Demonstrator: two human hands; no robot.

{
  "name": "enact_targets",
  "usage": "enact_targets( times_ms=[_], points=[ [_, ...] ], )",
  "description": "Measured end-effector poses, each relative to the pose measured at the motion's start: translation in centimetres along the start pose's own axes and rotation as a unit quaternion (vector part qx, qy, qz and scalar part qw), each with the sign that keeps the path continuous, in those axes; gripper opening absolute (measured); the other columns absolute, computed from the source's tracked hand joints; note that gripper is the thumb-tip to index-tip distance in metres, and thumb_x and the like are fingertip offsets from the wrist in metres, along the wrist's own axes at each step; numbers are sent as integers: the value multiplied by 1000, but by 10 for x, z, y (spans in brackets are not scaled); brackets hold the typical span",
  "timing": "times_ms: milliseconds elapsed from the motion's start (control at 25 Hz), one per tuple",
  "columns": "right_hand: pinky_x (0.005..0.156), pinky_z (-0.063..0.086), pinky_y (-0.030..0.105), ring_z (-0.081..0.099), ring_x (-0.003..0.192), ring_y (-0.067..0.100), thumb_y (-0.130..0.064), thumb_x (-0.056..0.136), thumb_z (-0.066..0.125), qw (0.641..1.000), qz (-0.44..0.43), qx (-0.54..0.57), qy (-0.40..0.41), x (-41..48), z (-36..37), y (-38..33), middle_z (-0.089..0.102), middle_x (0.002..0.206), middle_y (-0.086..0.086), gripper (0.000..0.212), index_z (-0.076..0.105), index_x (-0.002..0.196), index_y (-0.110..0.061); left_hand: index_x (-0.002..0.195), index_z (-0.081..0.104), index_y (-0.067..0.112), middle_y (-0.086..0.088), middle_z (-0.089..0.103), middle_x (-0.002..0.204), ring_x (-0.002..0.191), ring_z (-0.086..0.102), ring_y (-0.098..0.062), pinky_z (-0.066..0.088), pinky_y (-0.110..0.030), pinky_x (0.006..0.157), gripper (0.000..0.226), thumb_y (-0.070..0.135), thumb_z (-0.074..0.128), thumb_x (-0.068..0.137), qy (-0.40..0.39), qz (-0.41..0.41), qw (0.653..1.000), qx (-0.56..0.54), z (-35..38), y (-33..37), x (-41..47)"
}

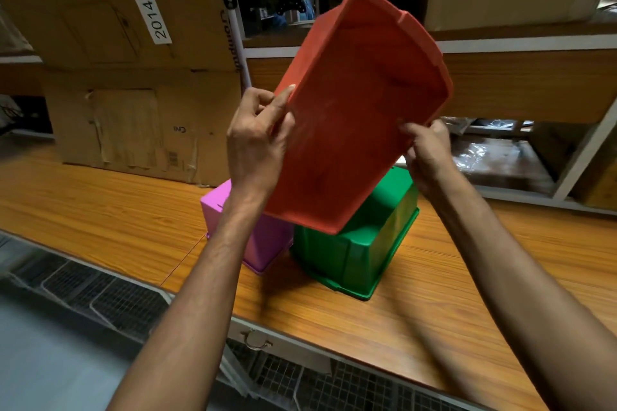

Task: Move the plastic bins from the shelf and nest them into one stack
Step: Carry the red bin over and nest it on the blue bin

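Grips' [257, 140] [430, 157] red bin [360, 103] half-hides green bin [360, 253].

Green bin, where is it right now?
In the head view, the green bin sits upside down on the wooden table, right of the pink bin, under the held red bin.

One wide-angle view, worn on the head, faces forward and down. The left hand [257, 143] and right hand [430, 157] sit close at centre, holding the orange-red rectangular plastic bin [360, 110] near the lens; the wood-grain tabletop [100, 210] spreads below them, a white-framed shelf [500, 42] behind.
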State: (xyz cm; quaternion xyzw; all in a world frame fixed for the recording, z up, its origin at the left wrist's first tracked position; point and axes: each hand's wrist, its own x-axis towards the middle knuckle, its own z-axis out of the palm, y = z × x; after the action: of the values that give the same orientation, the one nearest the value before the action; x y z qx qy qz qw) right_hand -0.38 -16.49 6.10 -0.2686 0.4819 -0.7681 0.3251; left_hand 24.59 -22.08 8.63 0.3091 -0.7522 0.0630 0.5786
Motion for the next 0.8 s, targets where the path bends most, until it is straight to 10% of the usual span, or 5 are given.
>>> enact_targets(
  times_ms=[200,400,680,800],
  points=[
    [104,52,41,62,118,15,-14,88,64,966,-138,-201,-82,-56,2,32,57,130,-1,55,55,140,-30,116,76,9,-2,64,97,77,58,7,44,-10,77,26,22,67,96,63,-196,971,-119,16,-36,2],
    [117,36,41,41,134,21,-23,83,68,880,-270,-379,-101,-94,41,5,46,140,3,76,44,155,-19,82,78,25,17,71,76,79,56,-8,44,-35,82,15,36,70,88,23,-435,835,-337,41,-93,-40],
    [106,44,38,52,119,23,-22,92,62,875,-301,-377,-42,-95,56,2,54,126,5,55,57,146,-19,118,67,15,3,74,99,80,67,-4,58,-23,76,19,12,57,103,-42,-457,778,-429,20,-79,-36],
    [90,48,15,62,99,11,-10,92,61,920,-214,-326,-32,-65,41,-15,57,117,3,47,63,139,-15,132,61,22,9,71,87,53,60,5,47,-12,44,33,9,52,103,-170,-442,794,-381,-1,-57,-19]
  ],
)
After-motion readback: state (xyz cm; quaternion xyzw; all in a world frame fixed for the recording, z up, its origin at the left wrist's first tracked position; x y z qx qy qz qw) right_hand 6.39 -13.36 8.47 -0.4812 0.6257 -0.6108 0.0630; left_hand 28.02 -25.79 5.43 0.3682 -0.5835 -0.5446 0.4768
